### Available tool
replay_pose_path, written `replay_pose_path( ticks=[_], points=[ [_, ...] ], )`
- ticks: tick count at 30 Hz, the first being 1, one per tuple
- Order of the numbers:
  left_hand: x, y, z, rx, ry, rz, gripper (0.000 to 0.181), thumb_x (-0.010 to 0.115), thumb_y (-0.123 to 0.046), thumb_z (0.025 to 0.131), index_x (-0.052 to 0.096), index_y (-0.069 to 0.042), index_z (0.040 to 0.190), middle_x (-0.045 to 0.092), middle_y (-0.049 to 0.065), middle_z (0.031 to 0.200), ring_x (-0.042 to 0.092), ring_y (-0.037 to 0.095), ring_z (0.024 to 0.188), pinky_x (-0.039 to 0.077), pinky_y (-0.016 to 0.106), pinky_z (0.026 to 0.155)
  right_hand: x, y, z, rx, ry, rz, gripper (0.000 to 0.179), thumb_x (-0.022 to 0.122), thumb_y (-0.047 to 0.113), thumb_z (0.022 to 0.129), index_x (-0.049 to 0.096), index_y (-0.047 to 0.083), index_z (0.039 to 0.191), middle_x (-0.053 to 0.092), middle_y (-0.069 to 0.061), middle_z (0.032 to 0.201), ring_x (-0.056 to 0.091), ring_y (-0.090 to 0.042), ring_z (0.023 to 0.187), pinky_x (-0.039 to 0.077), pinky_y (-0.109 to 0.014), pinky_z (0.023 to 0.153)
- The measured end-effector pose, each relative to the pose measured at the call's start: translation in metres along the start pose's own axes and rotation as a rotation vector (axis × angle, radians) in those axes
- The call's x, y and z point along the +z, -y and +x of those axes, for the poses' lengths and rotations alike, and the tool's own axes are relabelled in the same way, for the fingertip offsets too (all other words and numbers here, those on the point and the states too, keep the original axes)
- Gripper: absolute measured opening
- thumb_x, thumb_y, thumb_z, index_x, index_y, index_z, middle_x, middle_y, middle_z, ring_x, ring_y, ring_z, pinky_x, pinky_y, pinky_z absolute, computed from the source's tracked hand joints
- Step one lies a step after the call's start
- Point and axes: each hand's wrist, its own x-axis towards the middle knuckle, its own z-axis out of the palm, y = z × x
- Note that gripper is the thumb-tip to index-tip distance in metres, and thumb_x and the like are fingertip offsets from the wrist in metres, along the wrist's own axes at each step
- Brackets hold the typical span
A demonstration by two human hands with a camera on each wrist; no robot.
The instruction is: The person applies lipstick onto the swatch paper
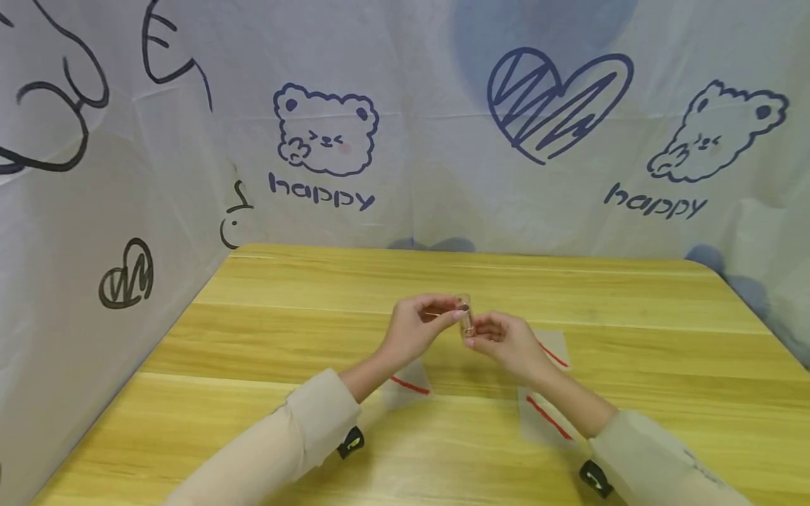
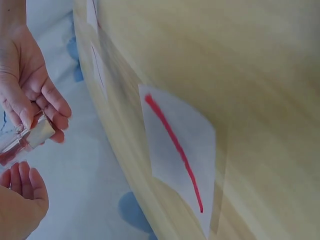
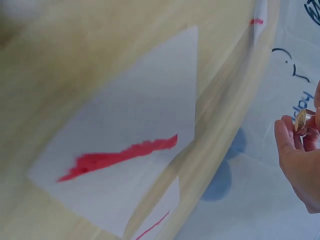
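Both hands hold a small lipstick tube [image 1: 465, 320] upright above the table. My left hand [image 1: 413, 329] pinches its upper part between thumb and fingers. At the lower end, the thumb and fingers of my right hand [image 1: 508, 343] grip it. In the left wrist view the lipstick tube [image 2: 34, 138] has a clear section with reddish content and a shiny metallic end, which the right hand [image 2: 27, 80] pinches. The right wrist view shows a gold round end [image 3: 300, 121] of the tube by the right hand's fingers; most of the tube is hidden there.
On the wood-grain table [image 1: 285, 316] lie pale paper pieces with red lines: one at left [image 1: 405, 393], two at right, a nearer one [image 1: 538, 425] and a farther one [image 1: 552, 341]. A white curtain [image 1: 436, 140] with drawings hangs behind the table and at its left.
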Motion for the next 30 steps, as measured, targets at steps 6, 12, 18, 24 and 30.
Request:
replay_pose_path(
  ticks=[6,12,18,24,30],
  points=[
    [0.001,0.004,0.014,0.034,-0.006,0.08,0.023,0.066,-0.015,0.086,0.069,0.0,0.103,0.07,0.015,0.102,0.067,0.025,0.091,0.055,0.023,0.077,-0.001,-0.002,0.017,0.0,-0.027,-0.098,0.025,0.065,0.009,0.086,0.063,-0.005,0.106,0.068,-0.018,0.099,0.064,-0.024,0.091,0.055,-0.031,0.076],
    [0.001,0.009,0.028,0.058,-0.009,0.149,0.022,0.065,-0.013,0.086,0.069,0.001,0.103,0.07,0.016,0.102,0.068,0.025,0.091,0.056,0.023,0.075,0.0,-0.006,0.035,-0.062,-0.048,-0.182,0.02,0.067,0.008,0.084,0.066,-0.004,0.1,0.069,-0.017,0.092,0.064,-0.024,0.086,0.055,-0.031,0.072],
    [0.001,0.018,0.037,0.07,0.004,0.227,0.023,0.064,-0.013,0.087,0.068,0.001,0.105,0.07,0.015,0.102,0.068,0.024,0.092,0.056,0.024,0.075,0.002,-0.012,0.048,-0.099,-0.065,-0.222,0.017,0.068,0.004,0.082,0.066,-0.007,0.095,0.068,-0.02,0.088,0.065,-0.028,0.082,0.055,-0.033,0.071],
    [0.005,0.035,0.044,0.079,0.035,0.271,0.023,0.064,-0.011,0.087,0.068,0.002,0.105,0.07,0.016,0.1,0.068,0.025,0.089,0.056,0.023,0.072,0.003,-0.023,0.058,-0.057,-0.051,-0.249,0.014,0.068,0.002,0.081,0.067,-0.007,0.093,0.068,-0.02,0.087,0.065,-0.026,0.08,0.055,-0.031,0.07],
    [0.007,0.04,0.046,0.067,0.068,0.299,0.022,0.063,-0.011,0.087,0.068,0.001,0.104,0.07,0.015,0.101,0.068,0.025,0.089,0.056,0.024,0.074,0.004,-0.034,0.065,-0.056,-0.043,-0.309,0.009,0.07,0.003,0.08,0.067,-0.004,0.084,0.068,-0.018,0.083,0.064,-0.024,0.076,0.054,-0.031,0.067]
  ],
)
